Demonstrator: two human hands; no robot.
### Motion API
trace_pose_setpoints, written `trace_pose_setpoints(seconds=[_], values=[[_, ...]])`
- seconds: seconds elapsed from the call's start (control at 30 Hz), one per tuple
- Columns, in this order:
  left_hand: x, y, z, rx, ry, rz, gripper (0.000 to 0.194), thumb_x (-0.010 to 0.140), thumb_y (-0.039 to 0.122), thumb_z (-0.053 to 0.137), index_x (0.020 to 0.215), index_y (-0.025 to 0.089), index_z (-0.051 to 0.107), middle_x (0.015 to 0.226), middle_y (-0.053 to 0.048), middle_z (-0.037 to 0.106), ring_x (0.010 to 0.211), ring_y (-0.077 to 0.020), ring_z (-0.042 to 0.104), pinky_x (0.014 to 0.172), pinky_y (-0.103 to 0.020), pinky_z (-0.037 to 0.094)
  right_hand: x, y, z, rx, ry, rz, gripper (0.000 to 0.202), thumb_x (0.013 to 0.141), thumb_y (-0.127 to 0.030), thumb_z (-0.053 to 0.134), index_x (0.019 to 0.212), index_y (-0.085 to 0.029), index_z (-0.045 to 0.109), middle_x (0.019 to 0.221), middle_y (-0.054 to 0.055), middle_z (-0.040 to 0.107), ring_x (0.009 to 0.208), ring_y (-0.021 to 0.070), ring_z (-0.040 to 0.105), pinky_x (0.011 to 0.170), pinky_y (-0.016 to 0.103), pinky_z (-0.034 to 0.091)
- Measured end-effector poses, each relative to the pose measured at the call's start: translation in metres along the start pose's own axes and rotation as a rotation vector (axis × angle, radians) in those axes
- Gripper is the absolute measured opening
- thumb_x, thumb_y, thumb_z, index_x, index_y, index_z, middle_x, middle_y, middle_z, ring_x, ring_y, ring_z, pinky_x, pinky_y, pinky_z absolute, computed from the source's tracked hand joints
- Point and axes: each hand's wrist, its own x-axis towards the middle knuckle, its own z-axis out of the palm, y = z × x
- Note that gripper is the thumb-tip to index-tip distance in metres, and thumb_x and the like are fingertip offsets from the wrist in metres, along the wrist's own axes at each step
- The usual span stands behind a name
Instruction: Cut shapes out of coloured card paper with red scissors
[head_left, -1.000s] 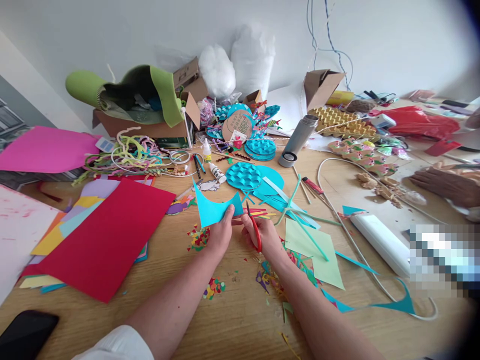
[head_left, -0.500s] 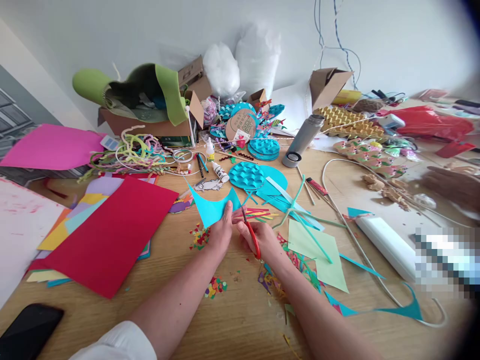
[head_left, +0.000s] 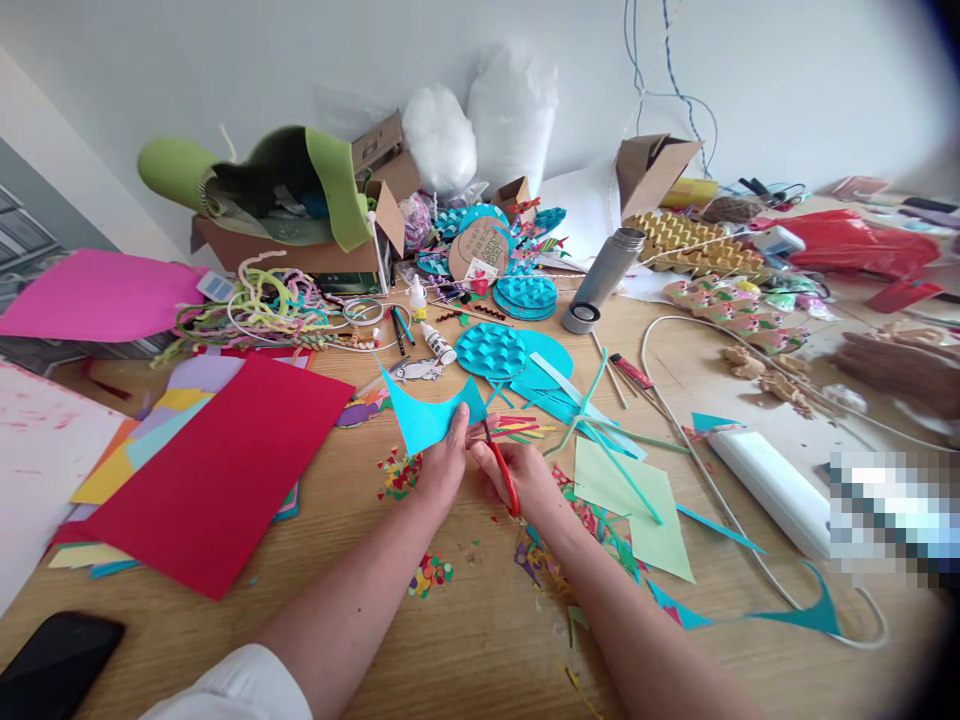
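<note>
My left hand [head_left: 448,450] pinches a piece of blue paper [head_left: 421,420] with a curved, cut-out upper edge, thumb on top. My right hand [head_left: 517,475] is closed round the red handles of a pair of scissors [head_left: 504,470]. The dark blades point up and away, at the right end of the blue paper; whether they bite into it I cannot tell. Thin red and yellow paper strips [head_left: 517,428] lie just beyond my hands. Small coloured paper scraps [head_left: 431,575] are scattered on the table beneath my wrists.
At left, a red sheet [head_left: 225,470] tops a pile of coloured paper. Pale green paper [head_left: 637,490] and a white power strip [head_left: 769,490] with its cable lie right. A grey flask [head_left: 606,275] stands behind. Another person's hand [head_left: 896,370] rests at far right.
The view has shifted very slightly. My hands, the blue paper and the scissors keep nearly the same position, with the scissor blades slightly shifted against the paper's right end.
</note>
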Motion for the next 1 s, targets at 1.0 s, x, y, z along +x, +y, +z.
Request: trace_pose_setpoints(seconds=[1.0], values=[[-0.0053,0.0046,0.0036,-0.144,-0.14,0.042,0.037,0.082,0.054,0.056,0.09,0.022,0.071,0.093,-0.009,0.076,0.103,-0.0295,0.067,0.095,-0.045,0.051,0.0014,0.004,0.0003,0.077,0.017,0.04,0.048,0.086,-0.056,0.053,0.056,-0.018,0.056,0.045,0.0,0.056,0.041,0.0128,0.048,0.043,0.022,0.033]])
